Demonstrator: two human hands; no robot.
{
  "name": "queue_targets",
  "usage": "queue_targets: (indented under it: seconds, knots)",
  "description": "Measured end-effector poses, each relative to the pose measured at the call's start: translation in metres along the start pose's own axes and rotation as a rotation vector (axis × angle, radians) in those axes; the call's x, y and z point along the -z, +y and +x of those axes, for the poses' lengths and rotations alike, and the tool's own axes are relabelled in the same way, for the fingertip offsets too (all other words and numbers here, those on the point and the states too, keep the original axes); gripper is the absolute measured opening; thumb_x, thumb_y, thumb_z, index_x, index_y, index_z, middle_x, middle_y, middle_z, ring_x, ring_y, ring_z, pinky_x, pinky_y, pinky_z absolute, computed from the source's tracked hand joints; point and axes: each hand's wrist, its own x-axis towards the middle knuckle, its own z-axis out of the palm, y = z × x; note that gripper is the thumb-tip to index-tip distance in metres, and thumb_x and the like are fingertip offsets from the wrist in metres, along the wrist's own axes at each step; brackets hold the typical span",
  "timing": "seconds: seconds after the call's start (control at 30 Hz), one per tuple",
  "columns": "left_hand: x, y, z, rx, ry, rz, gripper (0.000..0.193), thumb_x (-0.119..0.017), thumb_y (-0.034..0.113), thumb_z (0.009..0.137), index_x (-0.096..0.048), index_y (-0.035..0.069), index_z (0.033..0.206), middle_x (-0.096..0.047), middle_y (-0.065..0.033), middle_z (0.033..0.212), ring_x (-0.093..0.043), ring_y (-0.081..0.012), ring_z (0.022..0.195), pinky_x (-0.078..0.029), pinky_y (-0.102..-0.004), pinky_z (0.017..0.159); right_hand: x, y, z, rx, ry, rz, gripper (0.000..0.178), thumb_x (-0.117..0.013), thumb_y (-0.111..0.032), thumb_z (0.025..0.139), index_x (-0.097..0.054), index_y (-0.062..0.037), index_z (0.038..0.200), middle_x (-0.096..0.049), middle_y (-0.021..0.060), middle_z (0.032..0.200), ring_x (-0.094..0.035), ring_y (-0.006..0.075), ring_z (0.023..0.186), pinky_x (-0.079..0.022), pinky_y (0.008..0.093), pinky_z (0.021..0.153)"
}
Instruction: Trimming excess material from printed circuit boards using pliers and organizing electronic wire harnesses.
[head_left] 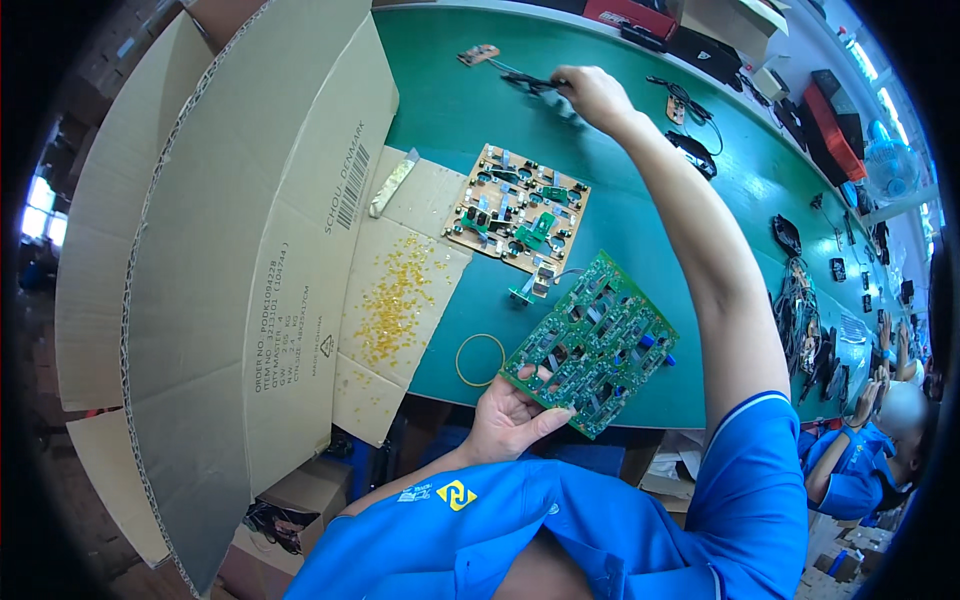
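Note:
My left hand grips the lower left edge of a green circuit board panel, thumb on top, and holds it tilted near the table's front edge. My right arm stretches to the far side of the table. There my right hand is closed on a bundled black cable. A small orange-brown circuit board lies beside the cable and seems joined to it by thin wires. Between my hands lies a tan panel of circuit boards with small green boards on it. A small green board with a connector sits just below that panel.
A tall cardboard box stands at the left. Small yellow pieces cover a cardboard sheet. Close by is a yellow ring. More cables with a small board lie far right; a co-worker sits at the right.

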Motion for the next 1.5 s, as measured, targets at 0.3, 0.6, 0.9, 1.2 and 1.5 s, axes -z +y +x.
queue_targets:
  seconds: [0.3,0.6,0.9,1.2,1.5]
  knots:
    - [-0.005,0.004,-0.001,0.008,0.046,0.025,0.065,-0.063,-0.026,0.077,-0.043,0.013,0.125,-0.060,-0.0110,0.115,-0.065,-0.0240,0.104,-0.055,-0.0389,0.094,0.026,0.061,-0.068,0.031,-0.083,0.037,0.023,-0.064,-0.012,0.088,-0.070,-0.0036,0.109,-0.075,0.0098,0.094,-0.069,0.0309,0.078,-0.054,0.0423,0.074]
    - [-0.012,0.014,0.002,0.066,0.097,0.123,0.058,-0.065,-0.017,0.084,-0.042,0.009,0.132,-0.063,-0.0137,0.114,-0.065,-0.0211,0.102,-0.056,-0.0336,0.091,-0.005,0.040,-0.037,0.406,0.348,-0.340,0.027,-0.066,-0.023,0.083,-0.072,-0.0048,0.102,-0.073,0.0146,0.088,-0.064,0.0383,0.071,-0.051,0.0451,0.066]
    - [-0.021,0.023,0.000,0.087,0.133,-0.049,0.053,-0.063,-0.014,0.088,-0.042,0.007,0.132,-0.064,-0.0145,0.118,-0.066,-0.0209,0.102,-0.056,-0.0322,0.092,0.121,-0.049,-0.311,-0.256,0.149,0.528,0.021,-0.063,-0.020,0.098,-0.072,-0.0036,0.107,-0.073,0.0094,0.091,-0.061,0.0164,0.067,-0.051,0.0290,0.061]
    - [-0.066,-0.013,-0.030,0.358,-0.021,-0.045,0.056,-0.062,-0.011,0.089,-0.041,0.009,0.137,-0.063,-0.0143,0.121,-0.066,-0.0211,0.106,-0.055,-0.0327,0.091,0.113,-0.156,-0.475,-0.930,0.381,1.592,0.035,-0.059,-0.016,0.100,-0.059,0.0087,0.125,-0.069,0.0147,0.106,-0.065,0.0137,0.087,-0.052,0.0227,0.075]
    - [-0.072,-0.016,-0.055,0.497,0.017,-0.027,0.062,-0.062,-0.009,0.088,-0.040,0.010,0.143,-0.062,-0.0135,0.125,-0.066,-0.0212,0.107,-0.056,-0.0325,0.092,0.105,-0.140,-0.516,-0.815,0.214,1.780,0.030,-0.057,-0.012,0.100,-0.060,0.0069,0.124,-0.069,0.0135,0.111,-0.067,0.0173,0.096,-0.054,0.0270,0.085]
